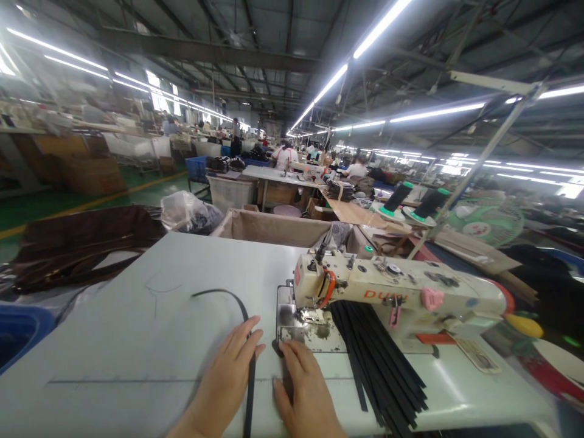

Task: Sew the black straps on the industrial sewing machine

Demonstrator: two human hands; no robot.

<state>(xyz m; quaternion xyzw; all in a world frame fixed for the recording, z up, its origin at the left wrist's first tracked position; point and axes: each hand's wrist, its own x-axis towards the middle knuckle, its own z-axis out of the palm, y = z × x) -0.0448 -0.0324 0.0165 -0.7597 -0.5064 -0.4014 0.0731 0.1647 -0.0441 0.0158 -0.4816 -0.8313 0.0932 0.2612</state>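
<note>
A narrow black strip (250,389) runs across the pale sewing table, its far end curling to the left. My left hand (223,371) is closed over it, the strip passing between thumb and fingers. Beside the needle plate (314,337), my right hand (306,386) has its fingers bent over a dark strip-like piece (277,348), mostly hidden beneath them. The sewing machine (365,289) stands just beyond my right hand. A bundle of black strips (383,359) hangs under its arm and spreads toward the table's front edge.
A ruled line (137,381) marks the table (114,328). Behind it stands a cloth-lined bin (274,228). Brown fabric (86,240) and a blue tub (22,331) lie left. Thread cones (396,199) and a green fan (483,222) are at the right. People sit farther back.
</note>
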